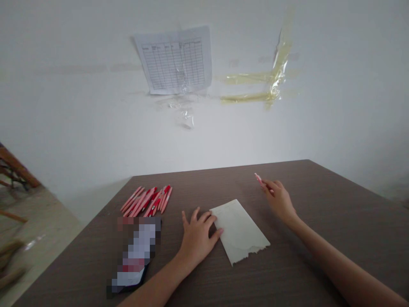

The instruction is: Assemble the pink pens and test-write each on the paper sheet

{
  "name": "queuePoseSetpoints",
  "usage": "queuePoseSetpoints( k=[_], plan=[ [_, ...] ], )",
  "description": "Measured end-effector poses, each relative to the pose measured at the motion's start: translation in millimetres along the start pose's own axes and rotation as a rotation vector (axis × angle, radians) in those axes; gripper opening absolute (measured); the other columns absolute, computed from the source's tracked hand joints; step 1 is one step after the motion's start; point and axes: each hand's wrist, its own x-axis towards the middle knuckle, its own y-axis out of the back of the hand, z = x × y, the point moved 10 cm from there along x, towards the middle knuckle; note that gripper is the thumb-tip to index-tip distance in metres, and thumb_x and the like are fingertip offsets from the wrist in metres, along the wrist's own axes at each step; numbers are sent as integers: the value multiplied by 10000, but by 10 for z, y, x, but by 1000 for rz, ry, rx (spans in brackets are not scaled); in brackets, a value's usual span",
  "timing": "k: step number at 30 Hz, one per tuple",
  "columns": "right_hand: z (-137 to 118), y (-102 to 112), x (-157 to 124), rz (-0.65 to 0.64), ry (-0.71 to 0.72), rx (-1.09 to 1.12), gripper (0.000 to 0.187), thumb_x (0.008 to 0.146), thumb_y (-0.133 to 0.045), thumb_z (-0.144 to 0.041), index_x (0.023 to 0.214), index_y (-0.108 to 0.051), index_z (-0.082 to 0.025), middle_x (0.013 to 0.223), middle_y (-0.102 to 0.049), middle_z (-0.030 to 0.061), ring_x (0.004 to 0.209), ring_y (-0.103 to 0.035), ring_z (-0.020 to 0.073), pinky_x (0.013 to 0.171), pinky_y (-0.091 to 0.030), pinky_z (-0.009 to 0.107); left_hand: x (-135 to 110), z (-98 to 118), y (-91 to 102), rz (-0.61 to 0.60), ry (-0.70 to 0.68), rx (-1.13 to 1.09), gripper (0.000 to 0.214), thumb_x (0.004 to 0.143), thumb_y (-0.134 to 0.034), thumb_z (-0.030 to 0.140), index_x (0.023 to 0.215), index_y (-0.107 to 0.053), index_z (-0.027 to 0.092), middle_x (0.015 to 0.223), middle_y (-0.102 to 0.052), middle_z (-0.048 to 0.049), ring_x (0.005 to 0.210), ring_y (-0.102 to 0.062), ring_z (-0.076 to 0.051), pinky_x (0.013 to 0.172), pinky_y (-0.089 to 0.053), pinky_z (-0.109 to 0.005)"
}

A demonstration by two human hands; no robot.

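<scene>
My left hand [198,235] lies with fingers spread on the brown table, its thumb and fingertips at the left edge of a sheet of paper [241,230]. The off-white paper has a ragged, torn near edge and lies at a slant. To the right of it, my right hand [278,199] is closed on a slim pink pen [258,178], held above the table with one end pointing up and to the left. Part of the pen is hidden by the fingers. A pile of pink and red pens [147,201] lies at the table's left side.
A pixelated object with a dark edge [136,256] lies left of my left forearm. The table [335,213] meets a white wall with a printed sheet [175,62] and strips of yellowish tape [249,78]. Wooden furniture [17,168] stands on the floor at far left.
</scene>
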Motion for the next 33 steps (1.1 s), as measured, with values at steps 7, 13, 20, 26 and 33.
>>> queuePoseSetpoints(
  k=[7,13,20,26,33],
  plan=[
    [96,-172,-82,-202,86,-653,344,983,-412,-331,1139,-691,-204,1130,-678,138,1025,-545,324,829,-430,458,-7,-53,19,31,56,69,331,907,-523,492,1180,-608,326,1354,-600,-32,1363,-380,-371,1092,-64,-779],
    [177,-233,-73,-214,137,-742,311,969,-451,-290,1157,-682,-201,1167,-694,105,1094,-534,318,991,-335,512,4,-63,2,26,70,76,305,923,-509,427,1190,-598,310,1364,-592,-30,1355,-391,-366,1080,-113,-788],
    [286,-270,-52,-232,141,-725,298,960,-461,-299,1159,-675,-244,1192,-687,87,1108,-523,311,1023,-289,552,8,-73,1,38,82,96,299,927,-512,390,1197,-605,299,1368,-584,-39,1342,-409,-358,1078,-152,-783],
    [305,-255,-57,-225,123,-754,296,957,-485,-306,1167,-675,-219,1161,-688,99,1111,-498,316,977,-345,508,22,-49,-2,32,55,59,295,929,-518,324,1210,-603,288,1360,-582,-55,1331,-420,-327,1094,-187,-751],
    [313,-200,-53,-195,86,-813,276,955,-501,-314,1132,-686,-211,1112,-663,119,1092,-488,324,925,-377,470,-9,125,72,36,-59,-34,287,879,-596,393,1155,-637,324,1206,-649,-15,1214,-486,-280,1123,-123,-722]
  ],
)
